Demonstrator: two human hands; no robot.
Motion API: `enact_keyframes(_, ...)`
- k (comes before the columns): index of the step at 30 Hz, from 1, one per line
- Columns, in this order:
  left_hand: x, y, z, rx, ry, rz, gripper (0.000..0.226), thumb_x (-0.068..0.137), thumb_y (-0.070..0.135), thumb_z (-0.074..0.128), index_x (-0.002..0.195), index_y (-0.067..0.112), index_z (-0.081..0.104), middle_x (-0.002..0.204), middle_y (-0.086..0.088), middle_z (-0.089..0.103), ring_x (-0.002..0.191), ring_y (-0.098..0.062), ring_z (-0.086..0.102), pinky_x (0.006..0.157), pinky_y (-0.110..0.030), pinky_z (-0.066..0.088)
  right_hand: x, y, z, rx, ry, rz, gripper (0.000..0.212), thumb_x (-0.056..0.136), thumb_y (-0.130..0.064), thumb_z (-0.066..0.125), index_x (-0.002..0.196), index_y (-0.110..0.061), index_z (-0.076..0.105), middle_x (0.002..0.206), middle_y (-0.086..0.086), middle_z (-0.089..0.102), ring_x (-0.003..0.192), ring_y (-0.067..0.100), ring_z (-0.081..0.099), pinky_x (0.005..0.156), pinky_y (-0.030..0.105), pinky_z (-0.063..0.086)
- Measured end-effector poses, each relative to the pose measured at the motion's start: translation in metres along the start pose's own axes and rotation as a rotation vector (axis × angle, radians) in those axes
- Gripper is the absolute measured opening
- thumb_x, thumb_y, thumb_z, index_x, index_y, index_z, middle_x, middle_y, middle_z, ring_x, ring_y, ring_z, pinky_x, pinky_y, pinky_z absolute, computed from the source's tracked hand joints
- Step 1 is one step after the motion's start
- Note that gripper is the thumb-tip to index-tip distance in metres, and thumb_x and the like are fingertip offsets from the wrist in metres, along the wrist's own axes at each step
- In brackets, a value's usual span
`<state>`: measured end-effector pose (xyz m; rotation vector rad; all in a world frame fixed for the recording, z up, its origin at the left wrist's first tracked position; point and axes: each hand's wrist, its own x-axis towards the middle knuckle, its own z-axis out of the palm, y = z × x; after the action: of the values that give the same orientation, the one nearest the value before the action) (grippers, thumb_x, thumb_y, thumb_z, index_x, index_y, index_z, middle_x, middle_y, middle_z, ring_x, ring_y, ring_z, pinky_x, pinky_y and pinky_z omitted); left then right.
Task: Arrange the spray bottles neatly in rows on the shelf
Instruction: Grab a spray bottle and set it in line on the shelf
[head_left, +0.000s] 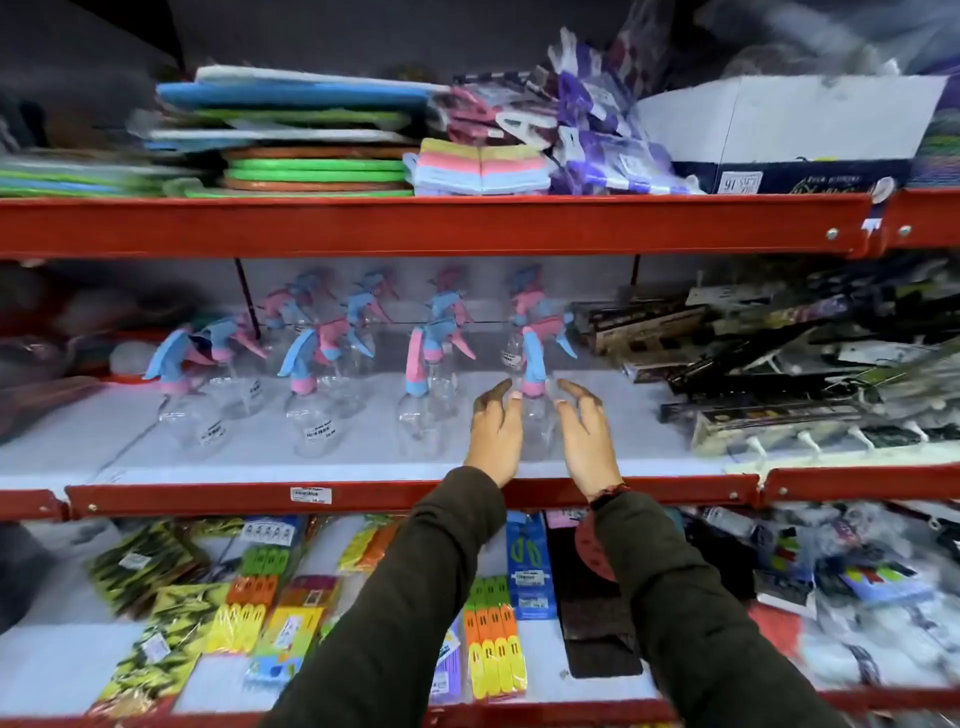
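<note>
Centrally, just below the middle of the frame, both hands reach over the red metal front rail (363, 496) onto the white middle shelf (130, 452). The left hand (496, 431) and the right hand (584, 434) stand on either side of a clear plastic spray bottle with a blue trigger and pink collar (535, 374), at the right end of the front row. Each grip is open, fingers spread and loosely curved; the palms face the bottle's body, and whether they touch it or stand just apart cannot be told through the blur. Neither hand closes round anything. Dark sleeves (415, 613) run from the bottom edge up to the wrists.

The other clear spray bottles with pink and blue heads (306, 364) stand upright to the left across the centre of the frame, in a front row and roughly two rows behind, reaching towards the back of the shelf. White price stickers (214, 430) show on several front bottles.

At the right of the same shelf lie dark flat packs with white hooks (779, 421), tilted and overlapping. On the upper shelf, at upper left, sits a stack of flat green, blue and orange pads (311, 171); beside it, folded pastel cloths (483, 169). Along the bottom shelf lie bright yellow, green and orange carded packs (493, 639).
</note>
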<state>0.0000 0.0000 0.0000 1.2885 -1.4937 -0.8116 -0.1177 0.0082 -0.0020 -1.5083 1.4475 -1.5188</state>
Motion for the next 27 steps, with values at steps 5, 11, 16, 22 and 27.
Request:
enact_keyframes(5,0.007,-0.007,0.007,-0.082,-0.050,-0.075,0.047,0.099,0.038,0.029,0.130,0.017,0.057,0.139,-0.014,0.053,0.134,-0.027,0.044,0.118,-0.043,0.030,0.002,0.006,0.008,0.103,-0.080,0.124,0.035,0.096,-0.010,0.040,0.127,-0.012,0.057,0.136,0.012,0.058,0.128,0.026,0.053,0.111,0.037,0.040)
enact_keyframes(11,-0.011,-0.011,0.006,-0.234,-0.055,-0.147,0.074,0.078,0.066,0.036,0.138,0.026,0.053,0.134,-0.001,0.047,0.134,-0.022,0.046,0.118,-0.046,0.033,-0.015,0.008,-0.008,0.105,-0.084,0.100,0.041,0.094,-0.010,0.039,0.129,-0.016,0.060,0.133,0.004,0.062,0.125,0.019,0.056,0.111,0.037,0.042)
enact_keyframes(16,-0.027,-0.006,0.006,-0.211,-0.070,-0.105,0.046,0.100,0.041,0.033,0.139,0.024,0.050,0.127,0.003,0.044,0.135,-0.023,0.045,0.119,-0.045,0.031,-0.034,0.008,-0.013,0.083,-0.043,0.071,0.044,0.093,-0.006,0.038,0.128,-0.017,0.061,0.133,0.005,0.063,0.123,0.016,0.057,0.111,0.034,0.042)
enact_keyframes(22,-0.037,0.000,0.006,-0.231,-0.059,-0.106,0.043,0.102,0.036,0.035,0.140,0.020,0.048,0.138,-0.005,0.046,0.136,-0.019,0.042,0.120,-0.034,0.026,-0.044,0.003,-0.014,0.063,-0.036,0.055,0.045,0.093,-0.008,0.039,0.131,-0.023,0.058,0.139,0.002,0.057,0.128,0.014,0.051,0.114,0.040,0.040)
enact_keyframes(27,-0.052,-0.004,-0.009,-0.228,0.103,0.051,0.041,0.103,0.033,0.035,0.142,0.022,0.046,0.144,0.005,0.043,0.126,0.000,0.040,0.103,-0.009,0.028,-0.067,-0.008,-0.008,0.120,0.216,-0.115,0.043,0.086,-0.011,0.042,0.119,-0.028,0.063,0.122,-0.008,0.054,0.117,0.008,0.054,0.101,0.033,0.047)
